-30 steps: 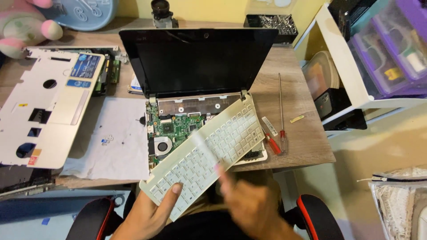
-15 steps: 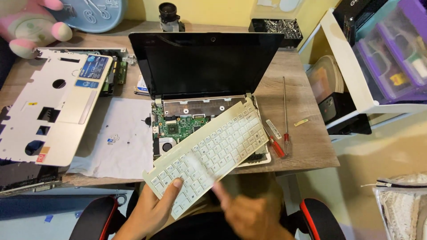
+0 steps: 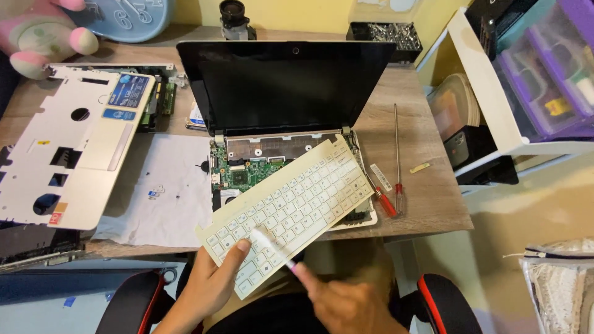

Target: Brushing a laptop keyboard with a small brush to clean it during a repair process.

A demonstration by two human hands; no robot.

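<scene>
The left hand [image 3: 213, 281] grips the near-left corner of the thin cream-white plastic laptop keyboard [image 3: 289, 209], fingers clenched on its edge. It hovers tilted over the opened laptop base [image 3: 244, 170] on the wooden table [image 3: 427, 204], long axis running near-left to far-right. It looks light, flexible and fragile, best held by its edges. The right hand [image 3: 346, 303], blurred, pinches a pink-and-white brush [image 3: 272, 247] against the keys.

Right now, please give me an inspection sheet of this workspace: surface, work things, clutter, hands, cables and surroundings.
Surface: wooden desk, crowded.
Work things: white keyboard lifted off the opened laptop, circuit board exposed.
Clutter: white case panel, paper sheet, two screwdrivers.
Hands: left hand holds the keyboard's near corner; right hand, blurred, holds a thin brush-like tool on the keys.
Cables: nothing seen.
Surroundings: plush toy, white shelf, purple bins.
</scene>
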